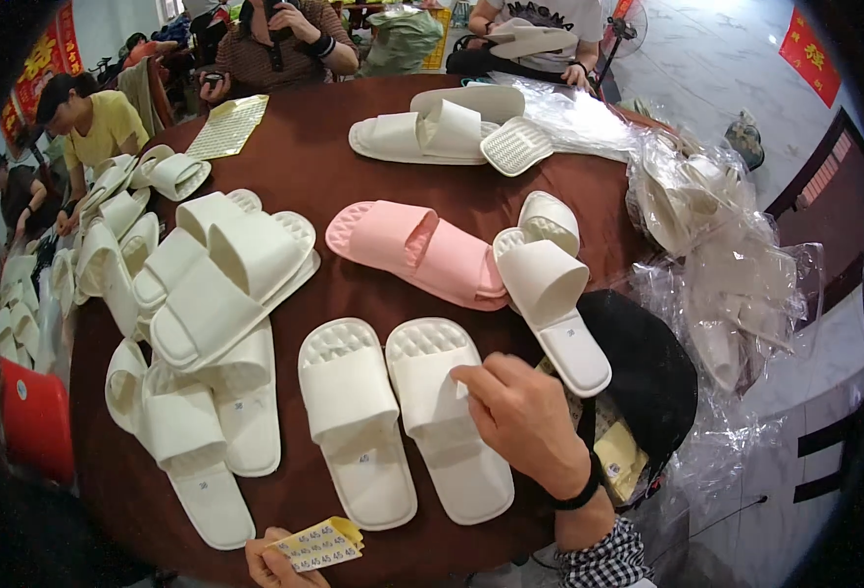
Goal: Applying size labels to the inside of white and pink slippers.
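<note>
Brown-covered table [300, 137] crowded. White slippers are heaped at the left [226, 265]; pink slippers [417, 253] are laid mid-table, their right end overlapped by another white pair [550, 284]. Plastic-wrapped slippers [716, 265] are bunched along the right edge; a black bag [648, 372] with yellow sheets [620, 459] is set just beside the right forearm. Two white slippers, the left slipper [354, 416] and the right slipper [452, 412], are placed side by side in front. A yellow sticker sheet [322, 545] is pinched by the left hand [280, 563] at the near edge. The right hand [530, 416] is held over the right slipper's strap, partly blocking it, fingers bent, fingertips close together; whether anything is gripped cannot be told.
</note>
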`<move>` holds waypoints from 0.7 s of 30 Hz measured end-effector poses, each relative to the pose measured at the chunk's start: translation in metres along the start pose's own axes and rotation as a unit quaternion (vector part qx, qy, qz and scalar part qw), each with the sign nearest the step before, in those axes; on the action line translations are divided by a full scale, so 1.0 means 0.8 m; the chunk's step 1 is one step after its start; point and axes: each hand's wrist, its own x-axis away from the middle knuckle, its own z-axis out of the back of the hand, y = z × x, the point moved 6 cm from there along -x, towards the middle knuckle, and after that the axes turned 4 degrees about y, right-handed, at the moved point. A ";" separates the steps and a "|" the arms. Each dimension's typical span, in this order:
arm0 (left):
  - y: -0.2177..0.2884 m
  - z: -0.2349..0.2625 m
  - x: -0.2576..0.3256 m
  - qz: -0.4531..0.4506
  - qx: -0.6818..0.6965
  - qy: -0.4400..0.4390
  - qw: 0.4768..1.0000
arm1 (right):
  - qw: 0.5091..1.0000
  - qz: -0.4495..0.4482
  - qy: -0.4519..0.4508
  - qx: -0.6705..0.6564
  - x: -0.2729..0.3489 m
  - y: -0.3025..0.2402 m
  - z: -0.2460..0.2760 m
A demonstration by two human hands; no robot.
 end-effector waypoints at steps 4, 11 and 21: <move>0.010 -0.011 -0.002 -0.048 -0.092 -0.012 0.995 | 0.999 -0.032 -0.029 -0.022 0.005 0.008 0.008; 0.014 -0.007 -0.001 -0.057 -0.092 -0.064 0.992 | 0.997 -0.016 -0.060 -0.053 0.015 -0.007 0.009; 0.016 -0.011 0.000 -0.069 -0.135 -0.050 0.987 | 0.994 -0.025 -0.108 -0.010 0.030 -0.016 -0.005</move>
